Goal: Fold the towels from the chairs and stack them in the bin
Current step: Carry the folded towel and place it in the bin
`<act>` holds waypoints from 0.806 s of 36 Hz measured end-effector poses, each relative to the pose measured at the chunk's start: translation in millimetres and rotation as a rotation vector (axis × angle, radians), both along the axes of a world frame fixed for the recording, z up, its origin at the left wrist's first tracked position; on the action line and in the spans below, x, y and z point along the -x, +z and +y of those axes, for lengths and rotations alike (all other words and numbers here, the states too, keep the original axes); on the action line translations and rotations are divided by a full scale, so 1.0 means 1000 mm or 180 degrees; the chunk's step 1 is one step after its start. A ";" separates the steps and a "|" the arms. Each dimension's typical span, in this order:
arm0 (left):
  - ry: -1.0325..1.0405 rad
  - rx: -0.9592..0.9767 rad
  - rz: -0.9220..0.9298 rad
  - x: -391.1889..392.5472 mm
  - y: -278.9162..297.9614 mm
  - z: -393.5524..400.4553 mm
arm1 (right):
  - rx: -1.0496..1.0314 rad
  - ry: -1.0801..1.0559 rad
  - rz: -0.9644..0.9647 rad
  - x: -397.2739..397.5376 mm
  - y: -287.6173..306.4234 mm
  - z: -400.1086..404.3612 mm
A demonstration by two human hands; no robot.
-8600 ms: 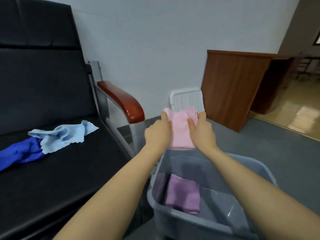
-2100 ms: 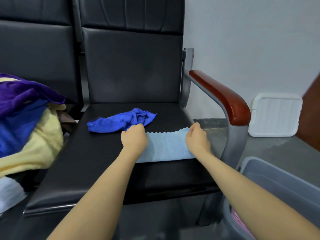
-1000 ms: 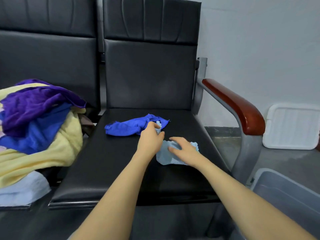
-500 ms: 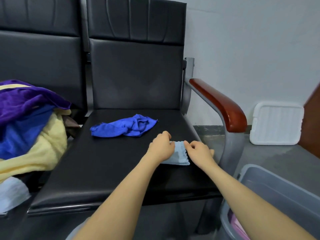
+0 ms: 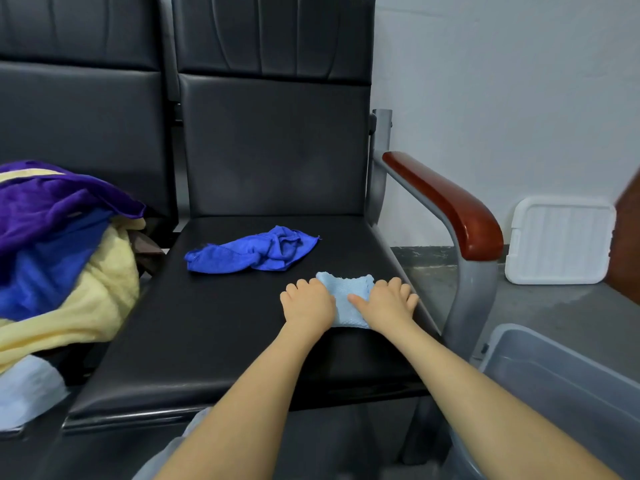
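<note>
We pressed our left hand [image 5: 308,301] and right hand [image 5: 388,303], fingers flat, on the small folded pale-blue cloth towel [image 5: 346,296]; soft, light, probably best lifted by its sides.

Light blue towel [image 5: 347,299], spread wide on the seat 2 s ago, is now folded to a small square. L hand [image 5: 308,304] & R hand [image 5: 387,304], apart at its corners then, now press flat on its two sides, close together.
</note>
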State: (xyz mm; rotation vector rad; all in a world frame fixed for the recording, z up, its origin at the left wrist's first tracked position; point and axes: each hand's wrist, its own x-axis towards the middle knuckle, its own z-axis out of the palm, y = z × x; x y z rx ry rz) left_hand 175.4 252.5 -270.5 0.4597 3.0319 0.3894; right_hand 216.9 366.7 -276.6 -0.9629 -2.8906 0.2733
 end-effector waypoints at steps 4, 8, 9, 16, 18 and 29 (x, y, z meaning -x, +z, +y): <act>-0.0166 -0.0017 0.0199 -0.002 0.004 -0.003 | -0.0069 0.0328 0.0101 -0.002 0.002 -0.008; -0.0169 -0.0327 0.0273 -0.009 0.012 -0.005 | 0.0006 0.0494 0.0660 -0.013 0.008 -0.013; -0.0155 -0.0376 0.0360 -0.011 0.015 -0.005 | 0.0087 0.0502 0.0810 -0.017 0.011 -0.013; -0.0260 -0.0709 0.1097 -0.030 0.046 0.001 | 0.0175 0.0466 0.1614 -0.038 0.045 -0.006; -0.0347 -0.0809 0.1281 -0.040 0.058 0.008 | 0.0114 0.0485 0.1782 -0.051 0.055 0.002; -0.1195 -0.1373 0.1478 -0.113 0.086 0.103 | 0.0040 -0.0067 0.2561 -0.146 0.074 0.085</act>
